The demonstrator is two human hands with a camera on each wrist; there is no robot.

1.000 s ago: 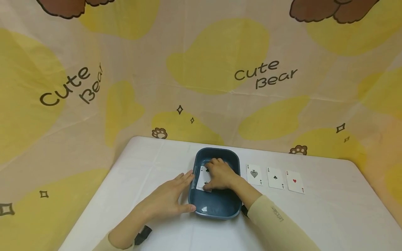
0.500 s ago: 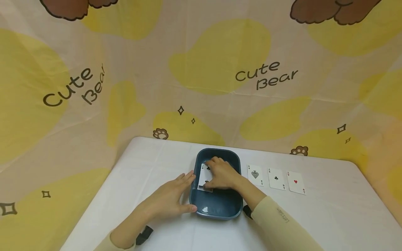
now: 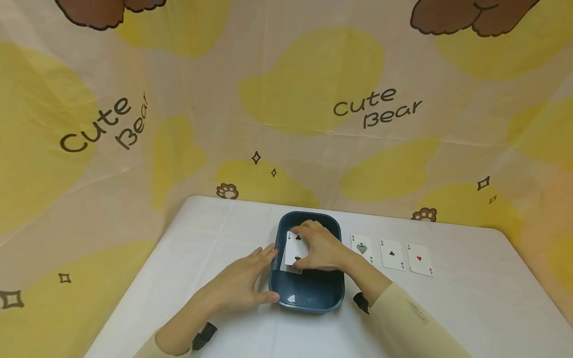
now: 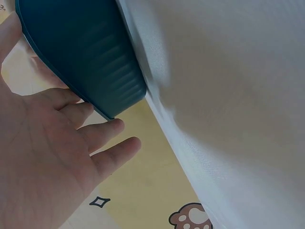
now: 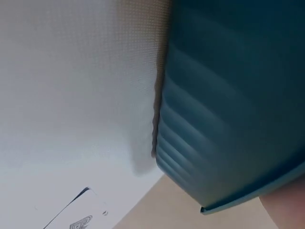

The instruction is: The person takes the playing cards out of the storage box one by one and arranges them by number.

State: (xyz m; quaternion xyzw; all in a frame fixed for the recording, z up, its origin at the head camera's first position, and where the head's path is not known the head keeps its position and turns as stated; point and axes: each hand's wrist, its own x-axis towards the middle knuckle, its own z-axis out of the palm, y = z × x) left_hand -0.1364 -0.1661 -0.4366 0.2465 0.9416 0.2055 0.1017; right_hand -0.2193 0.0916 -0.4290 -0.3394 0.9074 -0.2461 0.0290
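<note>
Inside the dark blue tray [image 3: 306, 293], my right hand [image 3: 324, 247] pinches a two of clubs [image 3: 294, 247] by its short ends, thumb at the near end and fingers at the far end. Another white card [image 3: 290, 269] peeks out beneath it at the near end. My left hand [image 3: 243, 279] rests its outstretched fingers and thumb on the tray's left rim. In the left wrist view, the left fingers [image 4: 102, 136] lie along the rim of the ribbed tray [image 4: 90, 57]. The right wrist view shows mostly the tray's outer wall [image 5: 205, 109], with the right hand largely hidden behind it.
To the tray's right, an ace of spades [image 3: 361, 246], an ace of clubs [image 3: 392, 254] and an ace of hearts [image 3: 420, 258] lie face up in a row on the white table [image 3: 470, 298]. A patterned cloth backdrop [image 3: 304, 79] hangs behind the table's far edge.
My right hand has lifted the two of clubs off the card beneath, and its wrist has shifted a little right. The left hand stays at the rim.
</note>
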